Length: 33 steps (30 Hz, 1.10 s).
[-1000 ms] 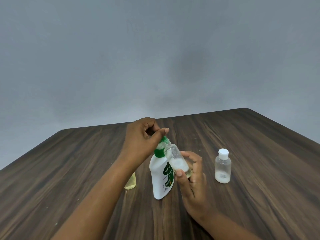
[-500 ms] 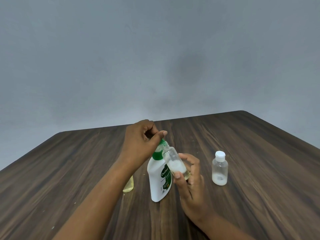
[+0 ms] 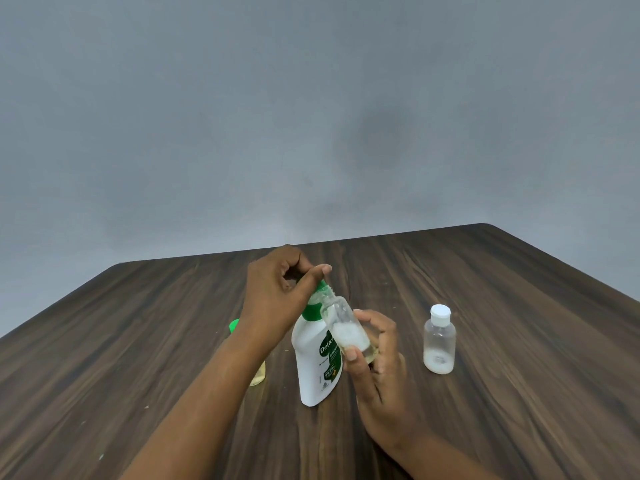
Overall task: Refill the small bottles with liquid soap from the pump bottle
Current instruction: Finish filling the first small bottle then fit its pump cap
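Observation:
A white pump bottle (image 3: 313, 362) with a green collar and green label stands on the wooden table (image 3: 502, 393). My left hand (image 3: 277, 299) curls over its green pump head, thumb lying across the top. My right hand (image 3: 374, 365) grips a small clear bottle (image 3: 343, 325), uncapped and tilted, its mouth held up against the pump nozzle; white foamy soap sits in its lower part. A second small clear bottle (image 3: 439, 339) with a white cap stands upright to the right, a little soap at its bottom.
Behind my left forearm stands a small bottle of yellowish liquid (image 3: 258, 374) with a green cap (image 3: 234, 325), mostly hidden. The table's far edge meets a plain grey wall (image 3: 311, 116).
My left hand stays on the pump head and my right hand keeps the small bottle at the nozzle. The view has shifted slightly; the hands hardly moved.

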{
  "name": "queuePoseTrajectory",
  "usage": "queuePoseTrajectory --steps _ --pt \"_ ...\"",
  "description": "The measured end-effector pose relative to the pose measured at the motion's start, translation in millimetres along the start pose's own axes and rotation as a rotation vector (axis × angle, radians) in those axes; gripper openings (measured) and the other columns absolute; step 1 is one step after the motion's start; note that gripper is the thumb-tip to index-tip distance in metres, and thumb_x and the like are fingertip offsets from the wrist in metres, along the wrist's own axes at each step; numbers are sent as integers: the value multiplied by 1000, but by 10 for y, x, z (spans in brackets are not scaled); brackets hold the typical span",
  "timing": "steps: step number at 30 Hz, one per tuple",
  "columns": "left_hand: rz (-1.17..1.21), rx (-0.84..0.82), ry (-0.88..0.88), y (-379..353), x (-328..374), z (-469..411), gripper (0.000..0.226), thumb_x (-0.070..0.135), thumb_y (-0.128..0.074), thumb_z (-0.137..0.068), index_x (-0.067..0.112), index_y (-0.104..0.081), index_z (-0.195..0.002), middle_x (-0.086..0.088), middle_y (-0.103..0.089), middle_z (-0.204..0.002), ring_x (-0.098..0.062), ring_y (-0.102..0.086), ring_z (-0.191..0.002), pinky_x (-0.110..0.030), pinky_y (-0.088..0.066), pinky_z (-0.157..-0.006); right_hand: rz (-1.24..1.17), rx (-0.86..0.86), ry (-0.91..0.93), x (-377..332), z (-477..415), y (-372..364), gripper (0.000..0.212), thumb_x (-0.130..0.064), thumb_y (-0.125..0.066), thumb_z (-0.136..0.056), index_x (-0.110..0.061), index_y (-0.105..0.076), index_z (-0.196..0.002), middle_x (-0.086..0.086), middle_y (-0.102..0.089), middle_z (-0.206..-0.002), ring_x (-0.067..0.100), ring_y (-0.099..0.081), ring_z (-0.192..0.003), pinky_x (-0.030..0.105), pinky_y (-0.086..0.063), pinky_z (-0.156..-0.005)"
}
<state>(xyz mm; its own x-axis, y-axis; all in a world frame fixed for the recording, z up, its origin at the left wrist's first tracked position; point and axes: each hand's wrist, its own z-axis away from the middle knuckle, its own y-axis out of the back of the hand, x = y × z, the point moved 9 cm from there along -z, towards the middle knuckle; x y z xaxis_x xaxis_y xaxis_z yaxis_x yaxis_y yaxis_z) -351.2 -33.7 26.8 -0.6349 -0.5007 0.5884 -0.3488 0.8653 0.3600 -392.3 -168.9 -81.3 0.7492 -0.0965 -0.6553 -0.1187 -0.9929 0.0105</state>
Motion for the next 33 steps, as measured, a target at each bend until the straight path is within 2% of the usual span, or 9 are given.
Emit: queuePoseTrajectory --steps 4,7,13,17,21,23,27,33 --pt "-29 -69 2 11 -6 -69 23 24 -75 -75 14 -61 -59 1 -61 -60 -10 -59 -61 -23 -49 -57 12 -4 -8 10 -2 -14 43 -63 -41 -91 -33 -40 -122 -23 -61 -77 -1 -57 -59 8 -40 -55" --pt "7 -15 7 31 -48 -18 24 21 -75 -75 8 -61 -59 0 -62 -59 -11 -59 -59 -20 -48 -55 5 -3 -5 7 -3 -25 41 -61 -42 -92 -32 -41 -122 -22 -59 -73 -1 -54 -57 10 -40 -55" --pt "35 81 2 3 -74 93 30 14 -74 -77 1 -55 -58 -8 -58 -57 -20 -55 -57 -31 -46 -56 -21 9 -9 -2 15 7 35 -57 -44 -93 -35 -42 -120 -21 -59 -75 0 -54 -58 11 -40 -55" --pt "27 62 -17 35 -9 58 27 16 -75 -76 4 -58 -58 -4 -60 -58 -17 -57 -58 -25 -47 -57 -7 -1 -4 -36 0 -6 40 -57 -42 -93 -29 -40 -121 -26 -58 -71 -3 -54 -57 5 -37 -55" --pt "-67 -32 -35 11 43 -44 25 21 -74 -77 12 -59 -59 7 -57 -57 -7 -55 -60 -16 -43 -54 0 6 -7 -2 -4 5 41 -62 -42 -91 -36 -40 -123 -17 -64 -81 2 -58 -61 14 -45 -55" --pt "-60 -33 -33 14 26 -34 25 21 -73 -78 10 -59 -60 6 -57 -58 -8 -55 -60 -19 -44 -55 -2 7 -13 -1 -6 1 41 -62 -43 -91 -37 -41 -122 -14 -66 -86 5 -60 -64 17 -47 -57" --pt "20 51 -15 9 -33 91 29 14 -73 -78 2 -55 -59 -7 -58 -59 -19 -55 -58 -32 -46 -57 14 27 13 -57 9 46 33 -62 -43 -91 -44 -43 -118 -20 -59 -68 3 -54 -53 14 -40 -51" --pt "46 93 -29 -11 4 103 29 13 -74 -77 2 -55 -58 -6 -58 -59 -16 -54 -57 -25 -45 -56 39 95 33 -100 -14 118 32 -63 -41 -91 -45 -45 -117 -19 -60 -71 4 -57 -55 14 -43 -50"
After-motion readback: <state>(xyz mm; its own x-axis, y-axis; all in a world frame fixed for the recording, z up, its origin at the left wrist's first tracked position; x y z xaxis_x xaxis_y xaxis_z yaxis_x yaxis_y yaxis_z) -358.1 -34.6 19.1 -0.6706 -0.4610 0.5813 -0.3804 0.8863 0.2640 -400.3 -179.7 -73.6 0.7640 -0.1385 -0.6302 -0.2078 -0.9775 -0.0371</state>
